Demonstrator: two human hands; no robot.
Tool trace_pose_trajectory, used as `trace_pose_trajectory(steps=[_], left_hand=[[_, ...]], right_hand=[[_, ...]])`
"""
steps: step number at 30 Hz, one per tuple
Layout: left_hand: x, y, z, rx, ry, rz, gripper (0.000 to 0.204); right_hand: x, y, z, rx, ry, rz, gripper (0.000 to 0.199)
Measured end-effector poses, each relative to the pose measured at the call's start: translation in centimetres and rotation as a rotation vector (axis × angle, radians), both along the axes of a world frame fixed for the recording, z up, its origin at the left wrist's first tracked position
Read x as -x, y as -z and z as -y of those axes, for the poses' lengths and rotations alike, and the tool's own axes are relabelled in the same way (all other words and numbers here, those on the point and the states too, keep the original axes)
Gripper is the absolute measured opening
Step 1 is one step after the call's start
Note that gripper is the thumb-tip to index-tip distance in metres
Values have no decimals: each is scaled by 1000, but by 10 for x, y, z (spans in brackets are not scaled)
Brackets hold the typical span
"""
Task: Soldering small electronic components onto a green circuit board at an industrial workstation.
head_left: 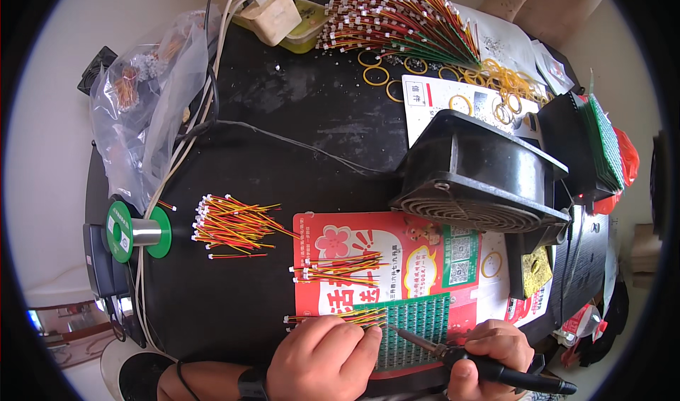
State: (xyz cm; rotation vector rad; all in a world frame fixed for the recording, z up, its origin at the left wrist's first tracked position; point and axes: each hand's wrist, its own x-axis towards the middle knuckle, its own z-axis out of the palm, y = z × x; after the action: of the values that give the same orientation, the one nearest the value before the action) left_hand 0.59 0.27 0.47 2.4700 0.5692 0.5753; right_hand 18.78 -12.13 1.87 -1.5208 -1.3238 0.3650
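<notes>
Soft, fairly bright light covers the black tabletop (283, 181), whose edges bow within a dark fisheye rim. Glints streak the plastic bag (138, 142) at its left edge; the soldering iron (453, 356) looks fairly sharp by the near edge.

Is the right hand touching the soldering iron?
Touching. The head view shows the right hand closed around the soldering iron, with no gap between them.
</notes>
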Motion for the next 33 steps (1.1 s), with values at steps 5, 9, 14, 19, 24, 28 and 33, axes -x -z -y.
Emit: trace_pose_trajectory(steps=[5, 9, 14, 19, 24, 28, 33], left_hand=[[0, -3, -2, 82, -30, 20, 18], [-2, -2, -1, 98, -50, 30, 18], [-2, -3, -1, 100, -52, 20, 19], [-1, -2, -1, 90, -46, 11, 19], [0, -2, -1, 63, -25, -5, 18], [0, -5, -1, 50, -28, -12, 18], [-3, 1, -3, 64, -6, 9, 17]], right_hand=[[0, -2, -1, 24, -24, -17, 20], [0, -3, 0, 49, -24, -1, 20], [-1, -4, -1, 57, -39, 5, 21], [-1, -4, -1, 52, -33, 8, 21], [1, -3, 0, 48, -30, 8, 21], [0, -6, 0, 26, -27, 14, 22], [4, -1, 3, -20, 81, 8, 25]])
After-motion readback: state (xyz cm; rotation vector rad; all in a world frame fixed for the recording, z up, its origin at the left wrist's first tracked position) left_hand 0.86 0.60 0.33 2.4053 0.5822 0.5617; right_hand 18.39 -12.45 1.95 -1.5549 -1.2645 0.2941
